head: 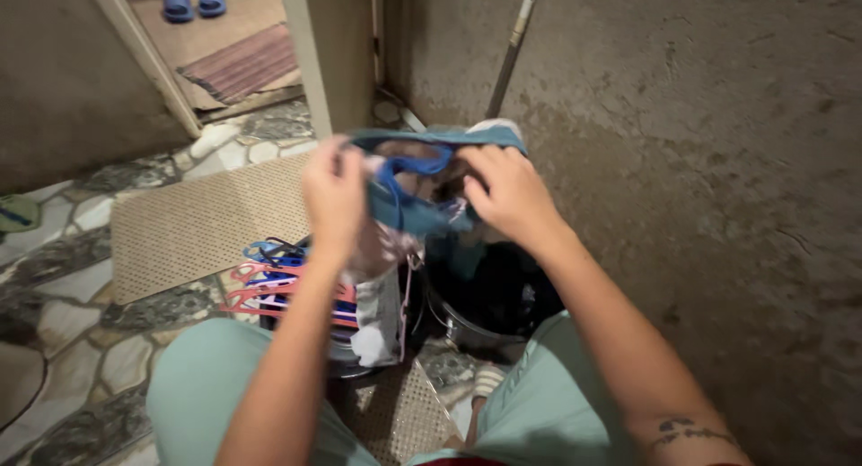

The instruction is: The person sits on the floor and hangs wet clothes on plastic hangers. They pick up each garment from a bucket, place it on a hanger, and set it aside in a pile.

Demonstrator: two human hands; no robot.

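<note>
The left hand [334,195] and the right hand [505,193] are both pinching a blue garment [415,189], each clamped on one end of it and holding it stretched between them, raised above two containers on the floor. Beyond them on the right, a rough brown wall [700,161] is filling most of the far side, with a long pole [512,48] leaning against it. The person's knees in pale green trousers [211,390] are showing at the near edge. On the left, a tan perforated mat [193,228] is lying on the stone-patterned floor [63,331], and farther off a striped doormat [242,66] is sitting in a doorway. Directly under the garment a dark bucket [489,300] is standing, with dark laundry inside it. Just to its left, a bundle of red and blue plastic hangers [274,286] is resting on a second container. A pair of blue slippers [194,3] is lying at the far left.
</note>
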